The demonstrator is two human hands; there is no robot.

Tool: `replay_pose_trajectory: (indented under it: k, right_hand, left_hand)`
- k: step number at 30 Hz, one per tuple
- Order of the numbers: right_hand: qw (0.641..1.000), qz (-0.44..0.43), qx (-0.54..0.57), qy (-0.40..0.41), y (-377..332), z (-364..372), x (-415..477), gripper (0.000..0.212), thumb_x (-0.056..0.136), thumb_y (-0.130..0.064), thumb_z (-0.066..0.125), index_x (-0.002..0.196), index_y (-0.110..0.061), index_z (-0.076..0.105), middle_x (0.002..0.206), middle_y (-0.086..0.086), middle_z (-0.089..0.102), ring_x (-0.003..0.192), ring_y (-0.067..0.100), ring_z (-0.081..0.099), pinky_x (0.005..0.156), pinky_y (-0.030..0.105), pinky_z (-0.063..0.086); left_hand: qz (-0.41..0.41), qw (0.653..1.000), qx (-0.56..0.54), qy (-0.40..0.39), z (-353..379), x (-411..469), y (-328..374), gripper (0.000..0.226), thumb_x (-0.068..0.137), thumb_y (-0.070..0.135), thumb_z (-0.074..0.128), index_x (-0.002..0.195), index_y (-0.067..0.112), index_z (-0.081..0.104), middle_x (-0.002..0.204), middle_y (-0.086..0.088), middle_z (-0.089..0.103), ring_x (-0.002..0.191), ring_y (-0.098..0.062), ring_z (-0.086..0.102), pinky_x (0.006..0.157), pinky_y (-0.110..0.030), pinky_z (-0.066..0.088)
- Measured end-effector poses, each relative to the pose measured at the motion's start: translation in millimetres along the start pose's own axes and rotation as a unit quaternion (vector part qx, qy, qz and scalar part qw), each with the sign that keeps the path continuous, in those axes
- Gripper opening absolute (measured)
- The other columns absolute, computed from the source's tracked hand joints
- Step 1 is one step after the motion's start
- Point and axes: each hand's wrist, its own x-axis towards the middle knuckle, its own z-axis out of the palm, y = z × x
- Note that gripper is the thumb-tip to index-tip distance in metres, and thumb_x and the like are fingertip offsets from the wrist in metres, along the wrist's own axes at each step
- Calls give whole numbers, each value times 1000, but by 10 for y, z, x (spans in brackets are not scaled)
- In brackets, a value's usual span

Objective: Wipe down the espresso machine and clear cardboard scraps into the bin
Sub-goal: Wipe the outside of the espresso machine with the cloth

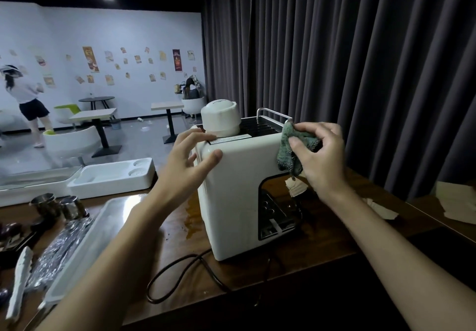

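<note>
Left hand (192, 158) splayed; right fingers (317, 130) in a pinch.

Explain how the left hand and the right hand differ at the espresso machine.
The left hand is empty and rests on the upper left corner of the espresso machine; the right hand pinches a green cloth. The left hand touches the machine directly; the right hand meets its upper right edge through the cloth. Both are at the machine's top.

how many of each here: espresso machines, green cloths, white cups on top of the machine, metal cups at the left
espresso machine: 1
green cloth: 1
white cup: 1
metal cups: 2
total: 5
</note>
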Motion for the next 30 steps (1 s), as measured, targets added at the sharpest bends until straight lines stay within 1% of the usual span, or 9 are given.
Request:
replay_pose_trajectory:
  k: [4,8,11,14,17,22,25,27,30]
  right_hand:
    - [991,-57,-89,77,138,37,-128,19,84,-6,70,99,-5,60,103,2,47,85,-4,44,80,1,35]
    - [982,-88,-126,110,277,167,-259,17,87,-9,70,100,1,67,104,6,55,98,9,51,85,6,38]
    - [983,-90,-130,93,295,247,-398,33,93,-24,62,113,3,66,118,13,56,112,15,51,95,20,43]
    - [981,-90,-161,66,306,298,-511,48,93,-37,56,125,-1,60,133,14,49,125,25,48,101,37,45]
    - [964,-110,-231,70,355,309,-538,49,91,-35,59,129,-5,57,137,13,50,126,32,47,103,44,42]
    - [971,-101,-200,82,372,287,-521,42,88,-14,69,128,-2,59,137,15,52,126,32,47,102,34,40]
    - [975,-97,-179,89,345,329,-511,43,89,-20,68,126,0,60,135,16,53,127,31,48,104,41,43]
    - [975,-105,-175,90,329,363,-524,44,90,-26,65,126,-1,61,135,15,53,127,31,48,104,46,44]
    - [972,-129,-172,93,349,335,-498,35,90,-17,66,121,1,64,130,16,57,122,31,53,104,32,44]
  left_hand:
    - [19,1000,10,-13,-26,-60,-5,32,92,48,59,123,42,62,141,16,45,130,15,39,104,-23,40]
    - [21,999,13,-22,-51,-90,-38,33,93,49,59,125,46,59,146,17,44,130,15,38,112,-37,41]
    - [21,999,9,-27,-48,-97,-40,33,91,52,57,124,48,57,146,18,42,131,15,36,114,-40,40]
    - [21,999,14,-28,-53,-86,-48,33,90,55,57,123,52,57,145,20,41,135,2,40,114,-42,41]
    - [27,999,22,-31,-66,-74,-76,33,90,58,56,123,53,56,143,22,41,137,0,40,114,-43,42]
    - [40,998,26,-36,-90,-56,-106,34,89,65,55,122,55,56,140,22,43,137,0,41,111,-45,45]
    - [42,998,29,-48,-93,-47,-88,28,92,58,56,120,55,55,136,34,40,132,-2,47,109,-45,47]
    - [50,997,27,-47,-93,-45,-84,29,92,54,56,121,51,56,135,33,42,130,0,48,109,-45,48]
    - [55,997,31,-43,-111,-32,-89,38,91,63,55,124,45,58,135,27,47,129,-2,51,106,-47,50]
